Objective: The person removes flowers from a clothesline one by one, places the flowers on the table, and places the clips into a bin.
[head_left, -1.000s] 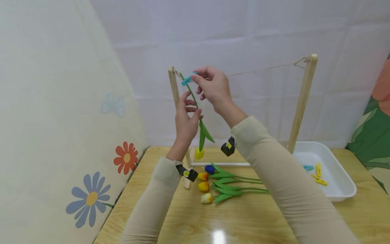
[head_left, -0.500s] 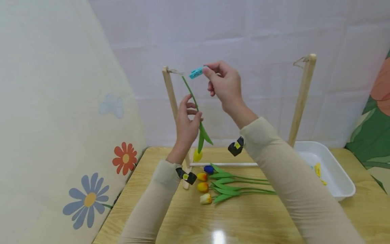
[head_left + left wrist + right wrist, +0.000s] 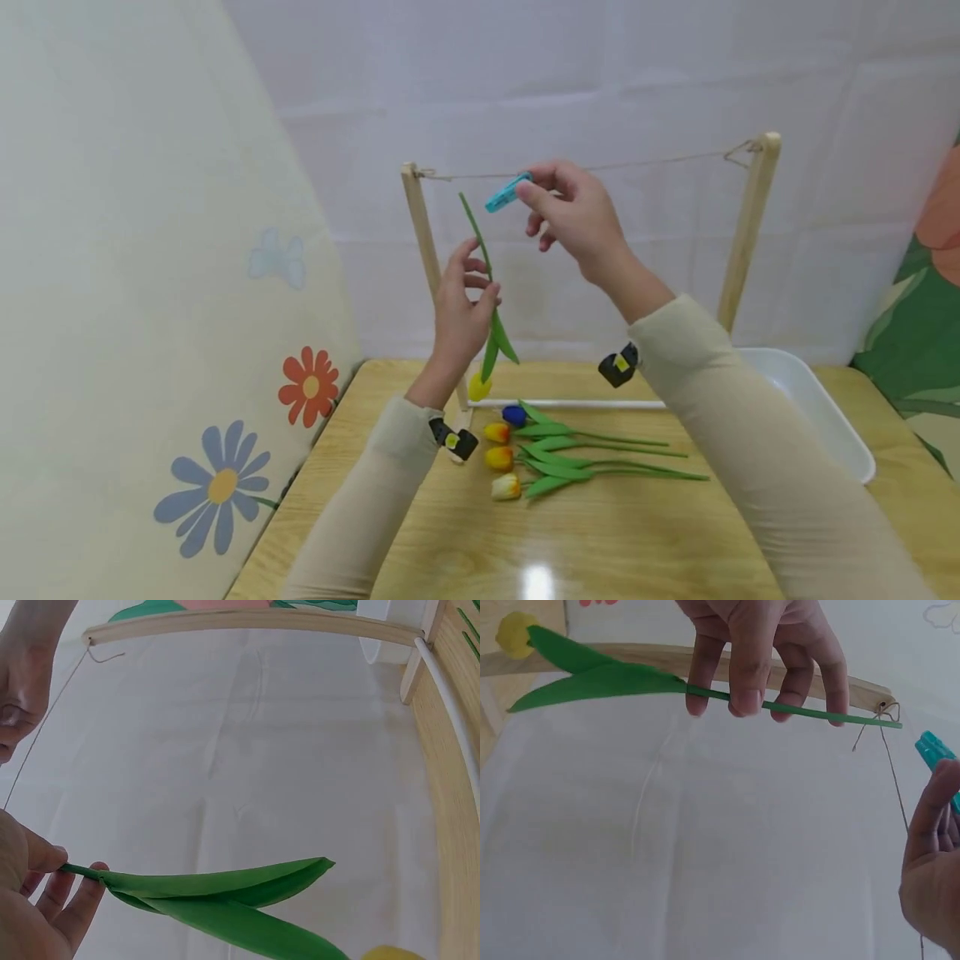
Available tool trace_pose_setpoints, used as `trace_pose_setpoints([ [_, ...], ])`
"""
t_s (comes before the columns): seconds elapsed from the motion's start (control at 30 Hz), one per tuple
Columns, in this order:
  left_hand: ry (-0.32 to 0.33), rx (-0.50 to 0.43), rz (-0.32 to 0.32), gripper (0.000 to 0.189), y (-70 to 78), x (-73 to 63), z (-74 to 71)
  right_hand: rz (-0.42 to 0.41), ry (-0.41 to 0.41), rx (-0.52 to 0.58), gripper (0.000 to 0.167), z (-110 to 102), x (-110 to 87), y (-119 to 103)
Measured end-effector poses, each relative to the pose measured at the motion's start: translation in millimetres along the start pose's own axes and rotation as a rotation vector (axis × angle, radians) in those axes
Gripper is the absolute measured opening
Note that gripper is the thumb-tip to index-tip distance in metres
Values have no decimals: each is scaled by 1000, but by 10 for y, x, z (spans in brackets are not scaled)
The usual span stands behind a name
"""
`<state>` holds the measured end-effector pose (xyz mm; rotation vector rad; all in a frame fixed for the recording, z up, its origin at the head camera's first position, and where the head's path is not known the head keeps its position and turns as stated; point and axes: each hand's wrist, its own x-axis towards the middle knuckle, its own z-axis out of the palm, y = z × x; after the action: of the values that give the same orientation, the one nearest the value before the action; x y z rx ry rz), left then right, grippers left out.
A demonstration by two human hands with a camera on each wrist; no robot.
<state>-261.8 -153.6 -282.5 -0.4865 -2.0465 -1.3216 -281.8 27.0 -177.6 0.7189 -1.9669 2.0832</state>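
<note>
My left hand (image 3: 463,312) pinches the green stem of a yellow artificial tulip (image 3: 480,386), which hangs head down with its leaves below the fingers. The stem's cut end points up, just under the string (image 3: 645,162). To the right of that end, my right hand (image 3: 577,212) pinches a turquoise clothespin (image 3: 507,192) between thumb and forefinger, its tip apart from the stem. In the right wrist view the left fingers (image 3: 747,694) lie along the stem (image 3: 802,712), and the clothespin (image 3: 934,750) shows at the right edge.
The string runs between two wooden posts (image 3: 750,225) of a frame with a white bottom bar (image 3: 570,404). Several tulips (image 3: 555,458) lie on the wooden table (image 3: 585,542), heads to the left. A white tray (image 3: 817,400) stands at the right, partly behind the right sleeve.
My right hand has drawn the clothespin away from the stem and string, to the right. The left hand has lowered slightly with the tulip, and the stem's end now sits below the string.
</note>
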Motion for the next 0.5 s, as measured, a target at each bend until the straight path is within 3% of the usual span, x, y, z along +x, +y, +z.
trace_pose_setpoints([
  [0.33,-105,74,61,61,30,-121,2,8,-52,-31,34,-370,-209,9],
  [0.5,-150,109,114,59,33,-236,10,33,-18,56,33,-565,-333,91],
])
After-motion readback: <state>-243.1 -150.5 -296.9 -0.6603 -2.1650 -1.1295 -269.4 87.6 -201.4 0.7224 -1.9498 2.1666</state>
